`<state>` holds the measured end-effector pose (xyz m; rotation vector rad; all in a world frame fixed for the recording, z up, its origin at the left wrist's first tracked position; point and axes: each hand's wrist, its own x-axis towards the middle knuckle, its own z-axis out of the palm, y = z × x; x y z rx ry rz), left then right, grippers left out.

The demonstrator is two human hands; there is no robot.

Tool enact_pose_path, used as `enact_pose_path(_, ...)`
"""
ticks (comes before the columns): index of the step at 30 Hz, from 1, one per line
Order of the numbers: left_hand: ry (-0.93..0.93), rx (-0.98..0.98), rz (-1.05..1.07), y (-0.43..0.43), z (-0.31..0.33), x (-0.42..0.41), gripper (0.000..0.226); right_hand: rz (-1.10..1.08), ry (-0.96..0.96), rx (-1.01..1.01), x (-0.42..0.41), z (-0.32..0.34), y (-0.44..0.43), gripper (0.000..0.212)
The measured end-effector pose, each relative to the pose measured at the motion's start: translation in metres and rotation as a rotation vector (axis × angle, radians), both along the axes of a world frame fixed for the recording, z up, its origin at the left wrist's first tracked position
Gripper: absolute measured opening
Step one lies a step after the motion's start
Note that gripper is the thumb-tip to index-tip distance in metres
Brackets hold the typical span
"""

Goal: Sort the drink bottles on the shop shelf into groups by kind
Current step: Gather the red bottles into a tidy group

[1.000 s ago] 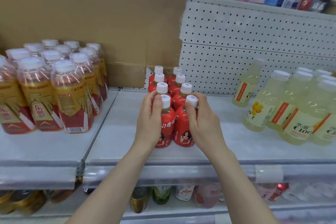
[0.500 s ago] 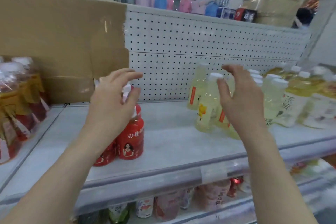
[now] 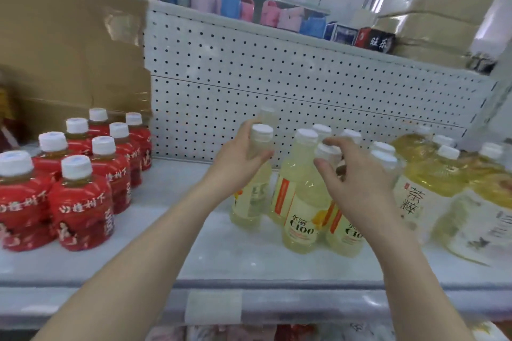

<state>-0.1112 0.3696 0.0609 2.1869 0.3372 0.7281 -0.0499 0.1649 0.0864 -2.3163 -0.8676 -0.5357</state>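
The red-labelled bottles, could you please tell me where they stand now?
In the head view the red-labelled bottles stand grouped at the shelf's left end, before the cardboard, apart from both hands.

Shop shelf [image 3: 249, 257] with a white pegboard back [image 3: 277, 77]. Left: upright red-labelled bottles [image 3: 80, 202] in two rows, white caps. Centre: left hand [image 3: 235, 163] wrapped around the neck of a pale yellow bottle [image 3: 250, 202]; right hand [image 3: 357, 183], fingers spread, on the C100 bottles [image 3: 299, 202] just beside it. Right: darker yellow tea bottles [image 3: 432, 188]. Far left: brown cardboard [image 3: 69, 50].
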Motion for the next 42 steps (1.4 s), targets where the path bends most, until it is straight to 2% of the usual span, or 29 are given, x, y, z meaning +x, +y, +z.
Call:
enact_pose_path(4,0.007,0.025,0.098,0.007,0.000,-0.018,0.048,0.106,0.018,-0.003,0.000,0.003,0.003,0.029)
enact_pose_path(11,-0.032,0.021,0.242,0.025,0.002,-0.041,0.057,0.300,0.052,-0.082,-0.004,0.008,0.068,0.041)
enact_pose_path(13,-0.038,0.031,0.270,0.032,0.002,-0.041,0.057,0.311,0.060,-0.139,0.002,0.012,0.095,0.047)
enact_pose_path(16,-0.039,0.046,0.290,0.040,0.000,-0.041,0.055,0.300,0.082,-0.201,0.019,0.017,0.139,0.045)
enact_pose_path(23,-0.030,0.056,0.262,0.050,-0.001,-0.040,0.057,0.228,0.107,-0.197,0.054,0.023,0.195,0.041)
enact_pose_path(29,-0.059,0.063,0.236,0.052,-0.006,-0.039,0.053,0.182,0.064,-0.241,0.048,0.024,0.190,0.042)
enact_pose_path(31,-0.061,0.056,0.217,0.052,-0.004,-0.039,0.053,0.176,-0.016,-0.239,0.040,0.027,0.175,0.048)
enact_pose_path(33,-0.062,0.040,0.199,0.051,-0.002,-0.037,0.054,0.152,-0.126,-0.131,0.031,0.033,0.146,0.052)
enact_pose_path(35,-0.066,0.008,0.190,0.050,0.001,-0.032,0.054,0.045,-0.254,-0.041,0.025,0.039,0.112,0.046)
enact_pose_path(36,-0.067,-0.010,0.193,0.050,0.003,-0.028,0.056,-0.037,-0.289,-0.062,0.024,0.041,0.096,0.043)
enact_pose_path(38,-0.067,-0.038,0.196,0.046,0.005,-0.018,0.062,-0.154,-0.233,-0.184,0.027,0.041,0.072,0.041)
enact_pose_path(40,-0.050,-0.042,0.192,0.043,0.008,-0.010,0.066,-0.120,-0.076,-0.261,0.029,0.036,0.062,0.041)
enact_pose_path(42,-0.004,-0.013,0.172,0.043,0.013,-0.007,0.063,-0.048,-0.019,-0.308,0.029,0.030,0.057,0.041)
